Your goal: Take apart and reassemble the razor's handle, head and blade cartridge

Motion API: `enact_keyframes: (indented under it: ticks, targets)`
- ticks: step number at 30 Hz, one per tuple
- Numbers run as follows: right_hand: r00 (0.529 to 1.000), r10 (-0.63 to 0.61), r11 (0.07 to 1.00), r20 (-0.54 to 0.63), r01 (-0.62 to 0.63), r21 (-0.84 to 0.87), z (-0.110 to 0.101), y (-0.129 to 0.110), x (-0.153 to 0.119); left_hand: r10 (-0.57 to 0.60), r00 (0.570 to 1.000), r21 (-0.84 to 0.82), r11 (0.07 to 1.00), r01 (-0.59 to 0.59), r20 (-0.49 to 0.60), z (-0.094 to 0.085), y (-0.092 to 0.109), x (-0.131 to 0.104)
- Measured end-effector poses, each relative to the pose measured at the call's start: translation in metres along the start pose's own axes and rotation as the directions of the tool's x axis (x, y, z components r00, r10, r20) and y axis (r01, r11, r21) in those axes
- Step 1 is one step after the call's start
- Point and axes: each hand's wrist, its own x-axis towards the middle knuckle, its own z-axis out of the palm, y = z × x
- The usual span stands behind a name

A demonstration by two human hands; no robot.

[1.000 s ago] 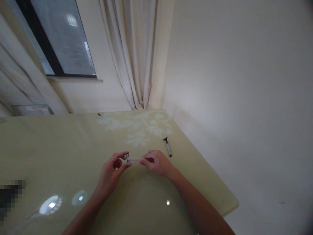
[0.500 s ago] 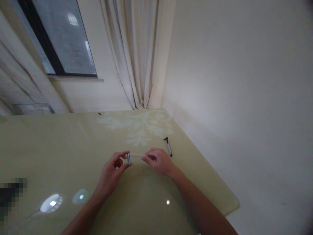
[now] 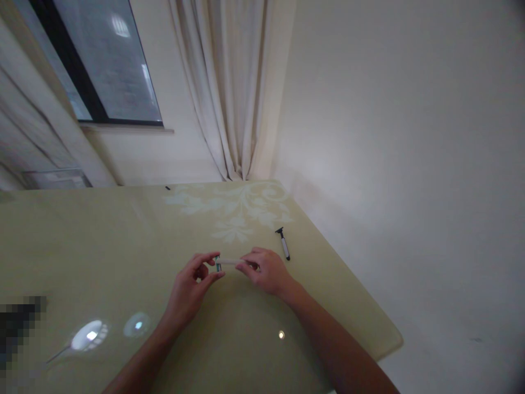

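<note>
My left hand (image 3: pixel 192 282) pinches a small razor cartridge (image 3: pixel 218 267) by its two ends, between thumb and index finger. The cartridge stands upright and shows a teal strip. From the other side, my right hand (image 3: pixel 264 269) grips a thin pale stick (image 3: pixel 229 261) between thumb and fingers. Level across the gap, the stick has its left end in front of the cartridge; whether they touch I cannot tell. My right fingers hide the stick's other end. Beyond my right hand lies a razor (image 3: pixel 283 243) with a black head and a grey handle.
Under my hands is a glossy yellow-green table (image 3: pixel 229 339) with a white floral pattern, reflecting lights. A small dark piece (image 3: pixel 168 187) lies at its far edge. A wall (image 3: pixel 389 164) borders the right side; curtains (image 3: pixel 229 82) hang behind. A blurred dark shape (image 3: pixel 20 328) is at left.
The gap between the stick and the cartridge has closed: the stick's left end now overlaps the cartridge. My left hand has shifted slightly right. The razor stays where it lay.
</note>
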Motion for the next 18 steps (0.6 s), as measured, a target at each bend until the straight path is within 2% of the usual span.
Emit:
enact_keyframes:
  ticks: [3, 8, 13, 18]
  targets:
    - [0.999, 0.047, 0.999, -0.026, -0.047, -0.027, -0.0007, -0.0009, -0.0003, 0.009, 1.000, -0.005, 1.000, -0.009, 0.003, 0.0016, 0.0019, -0.0003]
    - [1.000, -0.007, 1.000, 0.006, 0.007, -0.019, 0.0015, -0.0020, -0.0016, 0.012, 1.000, 0.024, 1.000, -0.012, -0.005, 0.0017, 0.0059, -0.0014]
    - [0.999, 0.043, 0.998, -0.019, -0.044, -0.042, 0.0003, 0.0019, -0.0007, 0.016, 1.000, 0.003, 1.000, -0.016, 0.000, 0.0018, 0.0024, -0.0008]
    - [1.000, 0.017, 1.000, 0.004, -0.017, 0.007, -0.0016, -0.0001, 0.0000, 0.013, 1.000, 0.006, 1.000, -0.013, 0.002, 0.0016, 0.0009, -0.0015]
